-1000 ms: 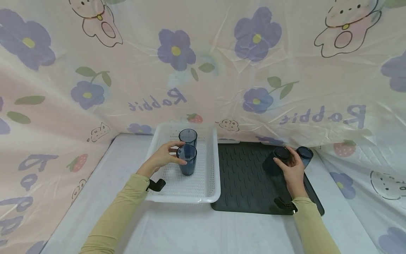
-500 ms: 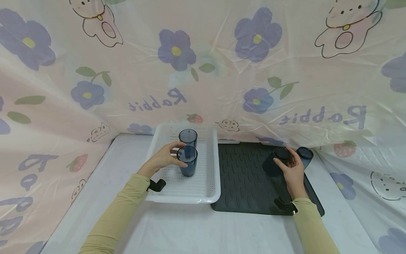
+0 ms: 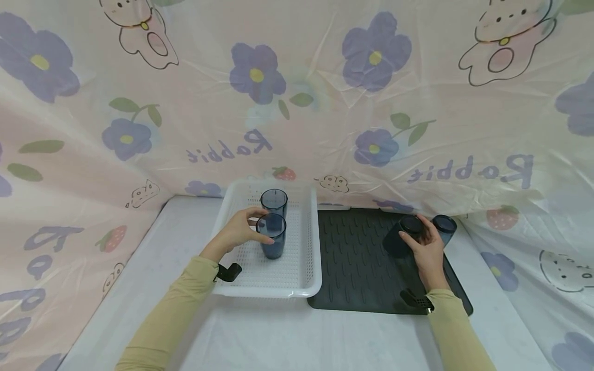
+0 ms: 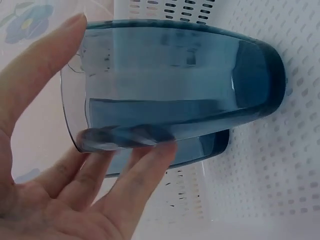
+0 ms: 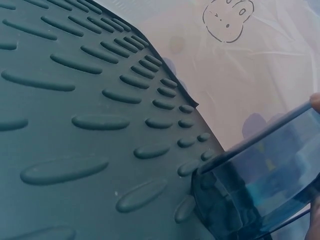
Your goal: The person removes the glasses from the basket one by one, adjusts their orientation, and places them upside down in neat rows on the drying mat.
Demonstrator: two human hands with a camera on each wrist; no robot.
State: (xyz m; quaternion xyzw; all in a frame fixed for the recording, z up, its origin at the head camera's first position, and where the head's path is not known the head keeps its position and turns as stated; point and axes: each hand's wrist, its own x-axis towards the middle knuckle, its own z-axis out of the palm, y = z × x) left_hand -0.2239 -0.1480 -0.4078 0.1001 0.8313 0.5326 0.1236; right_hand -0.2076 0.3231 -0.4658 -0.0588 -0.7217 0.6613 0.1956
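With thumb and fingers, my left hand (image 3: 238, 230) grips a clear blue drinking glass (image 4: 175, 75) near its rim. This glass stands upright in the white perforated basket (image 3: 316, 257), base down at the basket floor. Just behind it is a second blue glass (image 3: 275, 197), partly hidden. On the right, my right hand (image 3: 429, 252) holds another blue glass (image 5: 250, 185) by its upper part; its thick base meets the ribbed dark mat (image 3: 357, 273). Beyond that hand, at the mat's far right corner, a further blue glass (image 3: 445, 225) is partly covered by the fingers.
Basket and mat lie side by side on a white-covered table (image 3: 278, 335), the basket's right wall close along the mat's left edge. A patterned cloth curtain (image 3: 315, 123) hangs right behind them and along both sides.
The glass in my left hand has shifted very slightly toward me. My right hand and its glass stay in the same place.
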